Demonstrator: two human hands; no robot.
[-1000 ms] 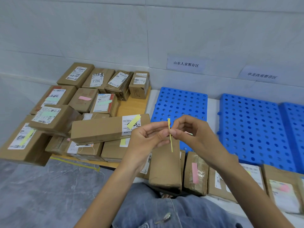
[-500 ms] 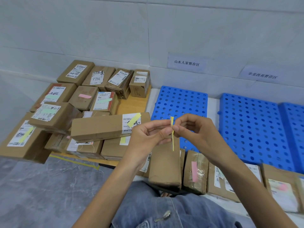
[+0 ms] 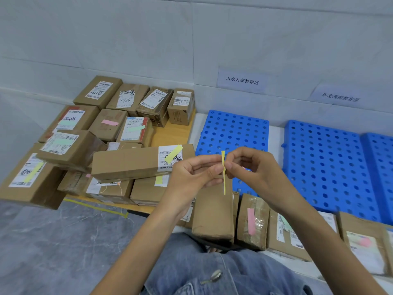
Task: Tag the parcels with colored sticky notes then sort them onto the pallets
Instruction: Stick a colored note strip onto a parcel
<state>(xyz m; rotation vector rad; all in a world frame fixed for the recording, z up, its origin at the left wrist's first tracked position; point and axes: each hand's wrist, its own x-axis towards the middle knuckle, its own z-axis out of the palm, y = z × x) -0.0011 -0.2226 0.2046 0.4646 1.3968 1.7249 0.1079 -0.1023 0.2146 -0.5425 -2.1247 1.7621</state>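
Yellow note (image 3: pixel 224 184), pinched between left hand (image 3: pixel 191 177) and right hand (image 3: pixel 255 169) fingertips; tagging underway. Next it likely needs pressing flat onto the parcel (image 3: pixel 212 213) below.

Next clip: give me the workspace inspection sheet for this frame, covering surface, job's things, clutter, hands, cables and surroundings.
Surface: wooden board on the grey floor at left; blue pallets at right, bare where visible.
Job's things: yellow sticky note held upright, edge-on; stacked parcels on the board, many tagged green, pink or yellow; front-row parcel shows no tag; pink-tagged parcel beside it.
Clutter: small metal piece on the jeans.
Hands: left hand and right hand both pinch the note.
Cables: nothing seen.
Surroundings: white tiled wall with paper signs.
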